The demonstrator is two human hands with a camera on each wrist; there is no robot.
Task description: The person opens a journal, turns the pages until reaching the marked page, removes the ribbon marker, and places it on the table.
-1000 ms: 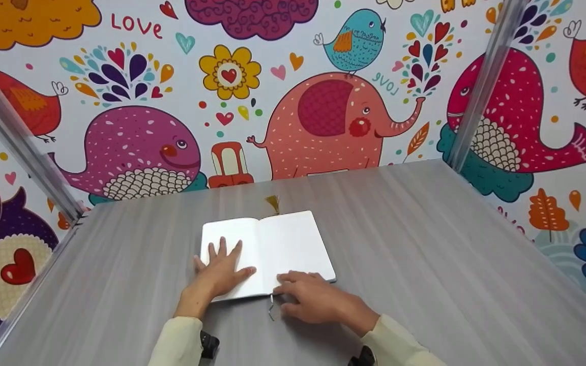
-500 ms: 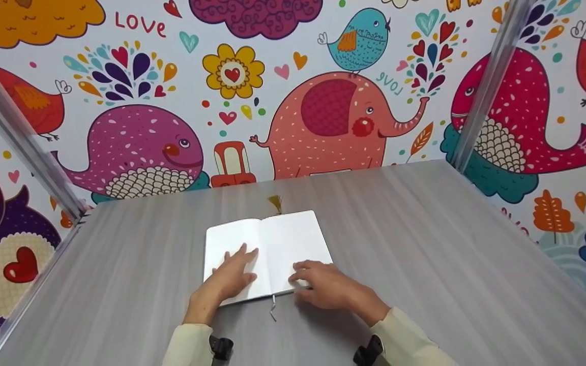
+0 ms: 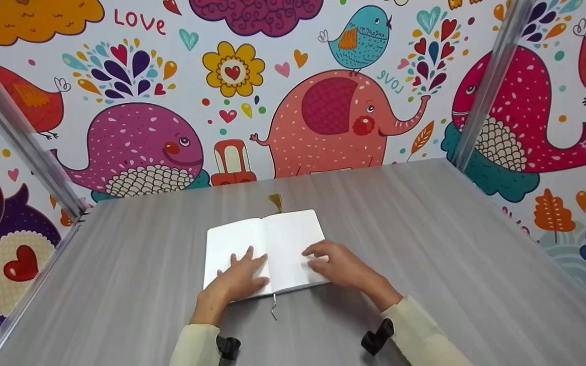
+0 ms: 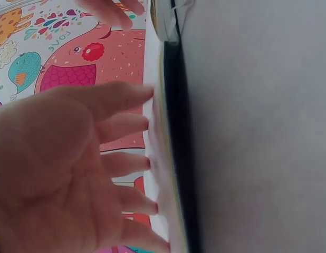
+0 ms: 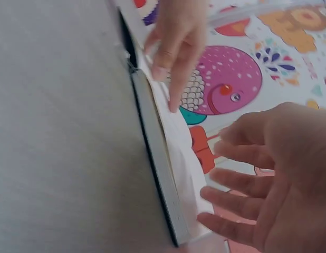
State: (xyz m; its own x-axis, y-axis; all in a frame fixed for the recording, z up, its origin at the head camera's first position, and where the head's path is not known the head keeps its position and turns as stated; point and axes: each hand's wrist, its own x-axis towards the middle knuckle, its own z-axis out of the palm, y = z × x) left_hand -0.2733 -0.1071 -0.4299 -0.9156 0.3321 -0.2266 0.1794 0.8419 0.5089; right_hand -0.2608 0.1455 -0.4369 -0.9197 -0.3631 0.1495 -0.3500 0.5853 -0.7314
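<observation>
An open notebook (image 3: 293,239) with blank white pages and a dark cover lies on the table. My left hand (image 3: 239,279) rests on the left page near the fold, fingers spread; in the left wrist view its fingertips (image 4: 144,163) touch the paper along the lower edge. Over the right page's outer edge is my right hand (image 3: 341,264), fingers loosely bent and holding nothing. The right wrist view shows this hand's fingers (image 5: 237,200) just off the page. A thin ribbon (image 3: 274,307) hangs from the notebook's bottom, and a gold tassel (image 3: 275,202) sticks out at its top.
The grey wood-grain table (image 3: 135,254) spreads around the notebook on all sides. Behind it stands a wall with painted animals (image 3: 333,127), with metal posts (image 3: 491,91) at the corners. A black strap (image 3: 377,338) sits at the right wrist.
My left hand has slid right across the left page toward the fold. My right hand has moved up and right, from the bottom by the fold to the outer edge.
</observation>
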